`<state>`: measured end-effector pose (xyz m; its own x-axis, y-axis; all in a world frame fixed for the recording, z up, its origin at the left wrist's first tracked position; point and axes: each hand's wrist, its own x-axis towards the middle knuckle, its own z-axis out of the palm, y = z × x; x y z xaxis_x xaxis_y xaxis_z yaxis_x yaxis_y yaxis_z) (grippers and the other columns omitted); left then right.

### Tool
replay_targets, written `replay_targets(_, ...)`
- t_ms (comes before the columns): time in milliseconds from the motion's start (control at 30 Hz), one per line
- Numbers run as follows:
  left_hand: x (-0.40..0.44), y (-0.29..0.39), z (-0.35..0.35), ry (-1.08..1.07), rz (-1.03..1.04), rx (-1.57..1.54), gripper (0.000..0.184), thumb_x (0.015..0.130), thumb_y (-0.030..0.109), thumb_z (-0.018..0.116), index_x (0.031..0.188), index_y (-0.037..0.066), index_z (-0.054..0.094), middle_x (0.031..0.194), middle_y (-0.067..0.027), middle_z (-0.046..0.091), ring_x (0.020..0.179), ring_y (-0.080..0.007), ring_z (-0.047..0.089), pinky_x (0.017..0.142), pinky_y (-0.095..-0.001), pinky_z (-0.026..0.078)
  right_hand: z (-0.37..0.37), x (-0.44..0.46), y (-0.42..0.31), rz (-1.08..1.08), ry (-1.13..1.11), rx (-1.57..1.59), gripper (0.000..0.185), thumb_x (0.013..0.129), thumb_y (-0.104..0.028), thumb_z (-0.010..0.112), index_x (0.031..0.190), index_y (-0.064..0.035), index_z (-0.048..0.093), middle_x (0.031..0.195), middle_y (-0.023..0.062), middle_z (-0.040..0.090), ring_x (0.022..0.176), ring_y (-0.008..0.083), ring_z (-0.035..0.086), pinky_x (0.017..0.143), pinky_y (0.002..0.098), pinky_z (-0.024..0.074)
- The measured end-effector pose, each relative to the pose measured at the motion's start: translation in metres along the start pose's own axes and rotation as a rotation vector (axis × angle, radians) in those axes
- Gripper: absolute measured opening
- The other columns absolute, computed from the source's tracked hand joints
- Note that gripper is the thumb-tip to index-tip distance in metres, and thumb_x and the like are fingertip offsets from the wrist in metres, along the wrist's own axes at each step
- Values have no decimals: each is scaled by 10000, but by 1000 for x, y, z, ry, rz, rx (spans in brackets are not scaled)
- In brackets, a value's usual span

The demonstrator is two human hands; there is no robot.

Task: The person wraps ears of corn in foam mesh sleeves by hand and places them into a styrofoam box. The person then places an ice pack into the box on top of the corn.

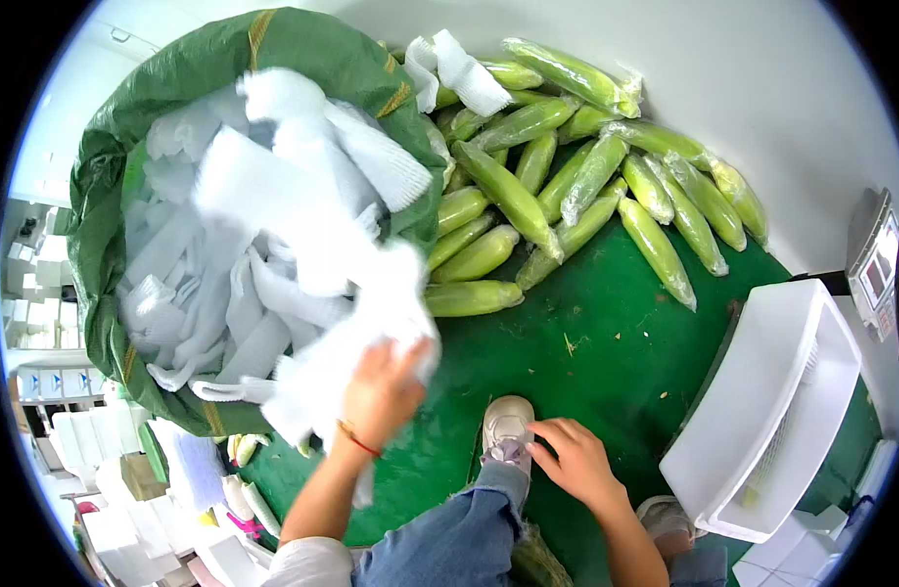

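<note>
My left hand (383,391), with a red string at its wrist, is closed on a bunch of white foam net sleeves (371,328) at the edge of a big green woven sack. Motion blurs the bunch and hides my fingertips. More white foam sleeves (273,284) fill the green sack (302,39), whose mouth is rolled open. My right hand (575,462) hangs low over the green floor beside my shoe, fingers loosely apart, holding nothing.
Long green vegetables (508,196) in clear film lie piled against the white wall, with loose foam sleeves (469,76) on top. A white plastic crate (753,401) stands at right, near a scale with a display (878,269). White boxes (136,528) are at lower left.
</note>
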<state>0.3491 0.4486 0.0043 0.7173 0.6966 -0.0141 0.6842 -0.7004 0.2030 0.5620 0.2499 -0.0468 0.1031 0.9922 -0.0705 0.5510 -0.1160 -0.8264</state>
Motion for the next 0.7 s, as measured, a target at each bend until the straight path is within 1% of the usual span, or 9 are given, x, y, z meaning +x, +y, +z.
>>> replay_targets(100,-35,46,55,-431,-65,-202,582,762,274,672,1314,249,488,1127,-149,587,992,-354,577,847,-424,496,8,11,15,88,-38,26,287,852,-258,622,1090,-98,602,992,96,614,907,296,597,761,412,496)
replay_targets(167,-48,37,84,-523,-31,155,578,805,427,640,1330,247,478,1187,-154,563,1049,-348,566,881,-415,475,14,18,32,135,-48,-18,312,853,-281,615,1107,-100,599,1029,111,610,941,314,589,786,433,492)
replay_targets(233,-33,35,70,-579,163,301,613,792,552,618,1315,253,502,1178,-132,585,1032,-316,594,849,-422,493,-2,36,45,305,-166,-150,306,847,-296,608,1084,-102,618,1036,131,622,966,336,589,804,449,488)
replay_targets(267,-7,35,54,-607,125,59,562,778,553,633,1239,237,576,1108,-116,628,898,-286,648,739,-418,525,-5,48,59,278,13,-95,261,860,-273,588,1026,-78,636,937,136,642,899,340,612,769,439,497)
replay_targets(333,46,33,31,-355,88,-44,299,828,404,644,977,146,674,785,-95,663,651,-269,652,548,-362,506,-19,90,74,252,439,57,122,875,-140,572,931,-40,615,846,135,633,769,330,620,664,389,492)
replay_targets(367,83,32,20,-18,121,-395,168,853,260,624,877,95,650,707,-116,632,646,-293,642,572,-380,505,-30,118,67,200,587,10,77,866,-100,581,913,-45,604,838,132,627,754,321,617,653,383,486)
replay_targets(400,116,23,21,77,40,-351,110,858,184,602,874,76,614,704,-120,621,640,-304,638,597,-402,506,-26,147,77,153,653,72,105,850,-117,601,933,-54,606,862,134,629,784,319,618,672,396,492)
replay_targets(567,211,-66,94,-56,-46,227,689,795,314,688,1333,5,387,1322,-293,414,1240,-423,392,1039,-433,331,-6,276,87,-79,382,-308,484,798,-273,669,1166,0,515,1169,223,555,1109,356,525,957,412,423)
replay_targets(700,219,-85,123,-58,-57,-46,793,726,351,744,1348,8,391,1358,-244,426,1275,-400,374,1074,-430,293,-10,321,107,215,185,-417,668,713,-425,733,1175,-1,505,1231,204,533,1179,335,492,1038,424,348)
